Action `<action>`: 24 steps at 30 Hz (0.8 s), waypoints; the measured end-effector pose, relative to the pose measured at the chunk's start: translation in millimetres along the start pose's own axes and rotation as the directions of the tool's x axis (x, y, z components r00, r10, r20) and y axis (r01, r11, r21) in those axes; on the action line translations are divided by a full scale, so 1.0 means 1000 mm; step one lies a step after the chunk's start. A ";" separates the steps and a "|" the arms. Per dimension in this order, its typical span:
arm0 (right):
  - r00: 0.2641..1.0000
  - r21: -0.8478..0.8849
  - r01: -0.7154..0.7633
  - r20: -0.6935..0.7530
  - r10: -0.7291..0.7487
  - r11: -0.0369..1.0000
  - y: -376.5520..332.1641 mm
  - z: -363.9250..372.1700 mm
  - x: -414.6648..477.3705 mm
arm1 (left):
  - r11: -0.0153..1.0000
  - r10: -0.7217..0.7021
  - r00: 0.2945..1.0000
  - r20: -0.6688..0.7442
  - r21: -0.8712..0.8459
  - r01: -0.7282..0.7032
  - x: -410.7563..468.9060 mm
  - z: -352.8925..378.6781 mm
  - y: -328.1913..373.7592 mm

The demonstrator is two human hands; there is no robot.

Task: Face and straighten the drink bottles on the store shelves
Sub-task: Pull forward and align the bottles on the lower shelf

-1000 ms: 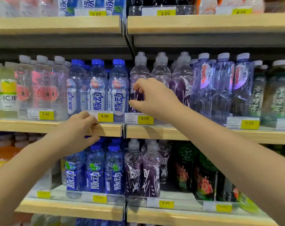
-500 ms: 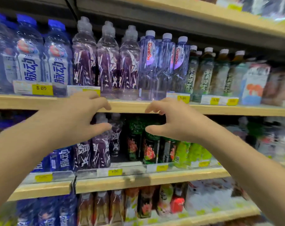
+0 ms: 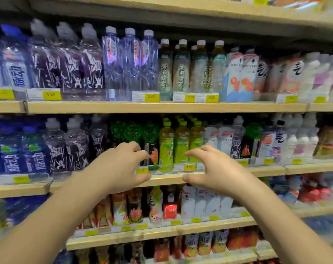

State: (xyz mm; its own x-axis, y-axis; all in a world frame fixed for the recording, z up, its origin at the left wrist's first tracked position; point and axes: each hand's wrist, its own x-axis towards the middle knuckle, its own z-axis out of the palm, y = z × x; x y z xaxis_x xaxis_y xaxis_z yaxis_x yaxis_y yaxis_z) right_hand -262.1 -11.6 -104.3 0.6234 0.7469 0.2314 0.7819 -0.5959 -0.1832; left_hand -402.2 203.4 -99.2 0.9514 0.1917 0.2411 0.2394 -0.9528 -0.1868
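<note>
Yellow-capped green tea bottles (image 3: 181,145) stood upright on the middle shelf (image 3: 266,169). My left hand (image 3: 118,166) and right hand (image 3: 213,168) hovered before them, cupped, gripping nothing, having shifted right from the purple bottles (image 3: 76,145).

Both bare arms reach toward the pale wooden middle shelf (image 3: 268,169). The left hand (image 3: 120,166) and right hand (image 3: 216,172) hover side by side and apart, thumbs low and fingers curved above, gripping nothing. Between the hands stand yellow-green plastic tea bottles with yellow caps (image 3: 166,147), behind a yellow price tag (image 3: 189,167). Just past the left hand is a dark bottle with a green top and red label (image 3: 152,143). Left of that hand stand clear bottles with purple labels (image 3: 66,147), and right of the right hand stand white-labelled bottles (image 3: 223,140). Above both hands, clear lilac bottles with white caps (image 3: 130,61) line the upper wooden shelf (image 3: 162,107).
</note>
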 end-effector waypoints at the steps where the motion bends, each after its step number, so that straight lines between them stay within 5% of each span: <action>1: 1.000 0.013 -0.008 0.004 0.008 1.000 0.018 0.002 -0.010 | 1.000 0.001 1.000 0.017 -0.009 -0.001 0.003 0.004 0.018; 12: 0.989 0.036 -0.144 0.034 0.143 0.989 0.169 -0.007 -0.102 | 0.996 0.078 0.991 0.111 -0.046 -0.074 0.053 0.014 0.184; 24: 0.976 -0.003 -0.218 0.018 0.218 0.976 0.272 -0.022 -0.092 | 0.974 0.194 0.978 0.072 -0.132 -0.183 0.149 0.041 0.266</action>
State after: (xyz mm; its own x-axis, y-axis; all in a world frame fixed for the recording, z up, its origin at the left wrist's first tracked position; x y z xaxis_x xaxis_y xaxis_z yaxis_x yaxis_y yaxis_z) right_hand -106.7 -249.3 -154.8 0.7785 0.6045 0.1688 0.6275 -0.7449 -0.2265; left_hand -188.7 -12.2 -151.5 0.9911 0.0197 0.1313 0.0332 -0.9943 -0.1009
